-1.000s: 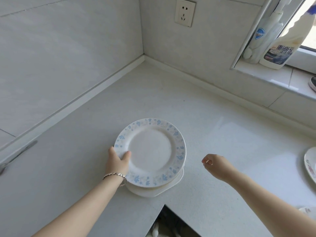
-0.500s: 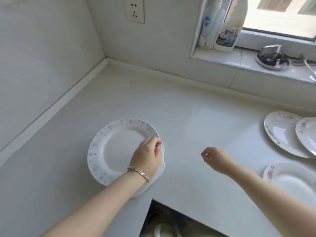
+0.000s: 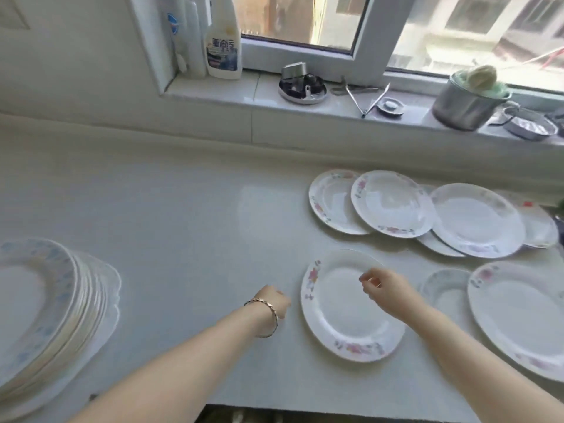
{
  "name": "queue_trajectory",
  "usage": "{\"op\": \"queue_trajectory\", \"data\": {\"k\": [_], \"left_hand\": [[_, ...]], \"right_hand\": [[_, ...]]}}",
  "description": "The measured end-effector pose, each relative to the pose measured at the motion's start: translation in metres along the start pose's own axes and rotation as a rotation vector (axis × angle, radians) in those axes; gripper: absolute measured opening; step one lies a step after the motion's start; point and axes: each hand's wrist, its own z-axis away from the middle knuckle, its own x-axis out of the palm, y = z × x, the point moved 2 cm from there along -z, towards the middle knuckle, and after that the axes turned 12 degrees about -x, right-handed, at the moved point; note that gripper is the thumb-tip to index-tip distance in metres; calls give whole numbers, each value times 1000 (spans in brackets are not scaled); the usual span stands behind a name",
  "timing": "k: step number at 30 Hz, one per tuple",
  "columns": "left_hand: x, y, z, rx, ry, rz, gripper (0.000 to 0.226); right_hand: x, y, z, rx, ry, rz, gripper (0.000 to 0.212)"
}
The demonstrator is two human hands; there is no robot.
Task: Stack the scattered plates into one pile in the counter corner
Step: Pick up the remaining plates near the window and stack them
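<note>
Loosely curled, both hands' grips [image 3: 276, 300] [image 3: 386, 290] hold nothing.

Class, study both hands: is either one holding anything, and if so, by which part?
Nothing is held. The left hand hovers over bare counter; the right hand hangs over the nearest pink-flowered plate, not gripping it.

White counter [image 3: 189, 209], glossy, running below the window sill. At far left, a pile of blue-patterned plates [image 3: 45, 315]. At centre-right, a single pink-flowered plate [image 3: 341, 325] lying flat. Behind it, an overlapping row of flowered plates [image 3: 393, 203] near the wall. At right, a small plate [image 3: 442, 291] tucked partly under a large flowered plate [image 3: 518, 315].
</note>
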Motion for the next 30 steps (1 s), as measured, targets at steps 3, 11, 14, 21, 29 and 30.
{"op": "queue_trajectory", "data": {"k": [3,11,14,21,29,30], "left_hand": [[46,20,-4,-91,5,119,45],[74,29,-6,-40,246,253,30],[73,23,-1,-4,313,356,35],[3,-5,33,70,431,672,32],[-120,-43,84,134,617,1022,27],[-136,-52,88,138,641,1066,27]], "right_hand": [[-24,51,6,46,4,-7,15],[-51,115,-5,55,-42,17,26],[-48,117,-13,52,-59,12,26],[-34,89,-27,-10,-94,34,31],[7,-35,-51,-253,-185,108,27],[15,-54,-53,-287,-188,113,27]]}}
